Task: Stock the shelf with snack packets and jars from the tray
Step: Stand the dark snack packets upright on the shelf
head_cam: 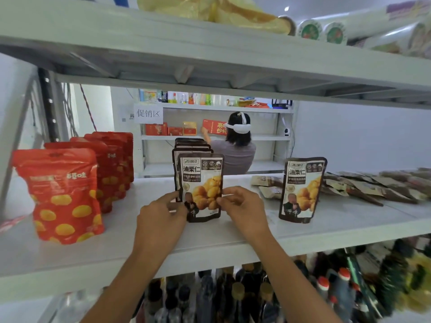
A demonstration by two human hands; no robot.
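1. Lower centre of the frame: grips the front dark snack packet [200, 183] at its lower left edge with the left hand [161, 213], thumb and fingertips curled in a pinch
2. Pinches the same packet's lower right edge with the right hand [242, 207], fingers bent, thumb against the front
3. Stands upright at mid-frame on the white shelf board [210, 243], near the front lip, base touching the board
4. Just behind it, a row of dark packets [192, 146] of the same kind, upright, one behind another
5. Right of centre, apart from both hands, another dark packet [302, 190], upright and alone
6. Far right, on the same board, flat brown packets [373, 185] lying overlapped
7. Left of the frame, red packets [61, 194] with yellow spots, upright in a row running back
8. Bottom edge, under the board, blurred bottles [233, 299], some with red caps
9. Upper centre, beyond the shelf, a person [235, 148] with back turned at another rack, one hand on a red box [213, 127]
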